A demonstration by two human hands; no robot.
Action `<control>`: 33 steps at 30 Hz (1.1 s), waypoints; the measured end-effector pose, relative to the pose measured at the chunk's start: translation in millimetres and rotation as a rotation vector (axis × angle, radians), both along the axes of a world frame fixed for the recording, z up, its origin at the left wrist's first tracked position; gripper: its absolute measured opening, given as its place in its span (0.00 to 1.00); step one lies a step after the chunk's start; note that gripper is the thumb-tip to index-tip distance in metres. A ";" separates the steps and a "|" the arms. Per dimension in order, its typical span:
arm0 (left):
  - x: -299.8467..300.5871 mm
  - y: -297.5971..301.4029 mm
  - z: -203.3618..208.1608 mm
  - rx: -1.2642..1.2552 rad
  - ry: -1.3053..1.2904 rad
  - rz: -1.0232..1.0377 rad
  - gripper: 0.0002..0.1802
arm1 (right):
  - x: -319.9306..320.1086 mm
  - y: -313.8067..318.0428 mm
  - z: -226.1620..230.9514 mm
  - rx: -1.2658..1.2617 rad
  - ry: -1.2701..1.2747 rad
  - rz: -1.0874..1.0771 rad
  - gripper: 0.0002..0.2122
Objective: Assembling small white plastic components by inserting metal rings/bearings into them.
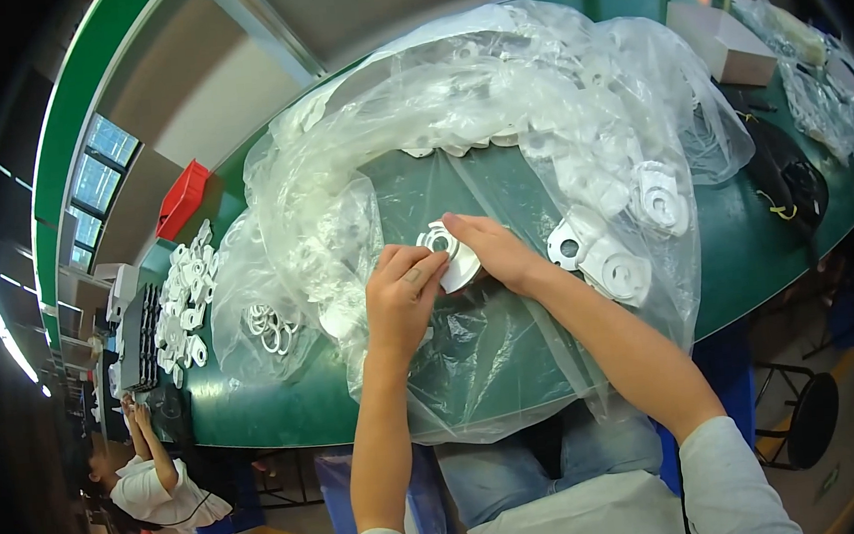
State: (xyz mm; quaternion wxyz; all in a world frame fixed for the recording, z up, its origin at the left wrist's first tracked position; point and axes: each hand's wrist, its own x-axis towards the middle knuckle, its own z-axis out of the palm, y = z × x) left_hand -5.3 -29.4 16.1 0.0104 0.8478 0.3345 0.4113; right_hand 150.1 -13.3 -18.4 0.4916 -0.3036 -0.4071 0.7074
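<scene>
Between my hands, over the middle of the green table, is a white plastic part [460, 264] with a round ring-shaped opening. My left hand [405, 287] is closed, its fingertips pinching at the ring's left side. My right hand [494, 249] grips the part from the right, thumb along its upper edge. A clear plastic bag [476, 374] spreads flat beneath both hands. Just right of my right hand lie similar white parts [616, 270] on the plastic, some with round holes. Fingers cover much of the held part.
Large clear bags full of white parts [493, 81] heap behind my hands. At left are loose white rings [271, 327], a pile of white parts [187, 296] and a red bin [182, 200]. A white box [720, 43] and black bag [785, 168] sit right. A co-worker [158, 484] sits far left.
</scene>
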 end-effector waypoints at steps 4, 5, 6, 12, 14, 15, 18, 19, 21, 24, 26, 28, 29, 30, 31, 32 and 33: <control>-0.1 -3.1 -1.9 0.023 0.040 0.029 0.12 | 0.3 1.1 -2.2 0.034 -0.022 0.010 0.18; 0.6 -4.2 -2.0 0.022 0.040 0.028 0.12 | 0.1 0.9 -2.7 0.034 -0.022 0.009 0.18; 1.1 -5.7 -1.0 0.032 0.090 0.027 0.15 | -0.9 0.7 -2.3 0.042 -0.003 -0.005 0.18; 5.2 -19.1 -0.8 0.131 0.304 0.102 0.17 | -2.8 -1.6 -1.3 0.032 -0.018 -0.046 0.20; 7.1 -23.7 -2.7 0.169 0.365 0.116 0.16 | -3.7 -0.4 -7.5 0.055 -0.049 -0.088 0.22; 8.2 -26.3 -3.6 0.169 0.419 0.135 0.17 | -4.7 0.1 -10.2 0.118 -0.135 -0.143 0.22; 14.6 -32.7 -2.4 0.156 0.546 0.172 0.18 | -3.5 1.2 -13.9 0.134 -0.192 -0.152 0.22; 15.0 -32.0 -3.1 0.121 0.530 0.169 0.19 | -3.0 0.9 -12.9 0.089 -0.166 -0.104 0.22; 14.4 -30.5 -3.0 0.086 0.514 0.162 0.20 | -0.3 0.6 -9.2 0.054 -0.132 -0.072 0.21; 12.6 -29.7 -2.0 0.037 0.441 0.134 0.17 | 2.5 1.9 -12.1 0.070 -0.098 -0.051 0.18; 6.6 -22.7 1.8 -0.109 0.310 0.067 0.18 | 5.4 3.7 -15.2 0.124 -0.099 -0.058 0.18; -13.1 -6.1 8.0 -0.411 0.039 -0.096 0.20 | 1.0 3.3 -14.0 0.114 0.012 -0.051 0.18; -12.0 -0.7 8.6 -0.433 -0.137 0.023 0.18 | 2.8 2.1 -10.9 0.115 0.005 -0.049 0.18; -11.6 2.1 14.4 -0.452 -0.311 0.149 0.15 | 3.7 -3.4 3.0 0.083 0.075 0.016 0.18; -16.1 11.3 11.0 -0.537 -0.420 0.150 0.13 | 3.1 -6.5 10.2 0.049 0.144 0.082 0.18; -20.5 18.2 7.2 -0.535 -0.427 0.158 0.13 | 0.1 -5.3 5.8 0.049 0.140 0.091 0.18; -19.8 24.3 5.9 -0.786 -0.510 0.031 0.13 | 0.9 -3.2 2.1 0.073 0.085 0.076 0.17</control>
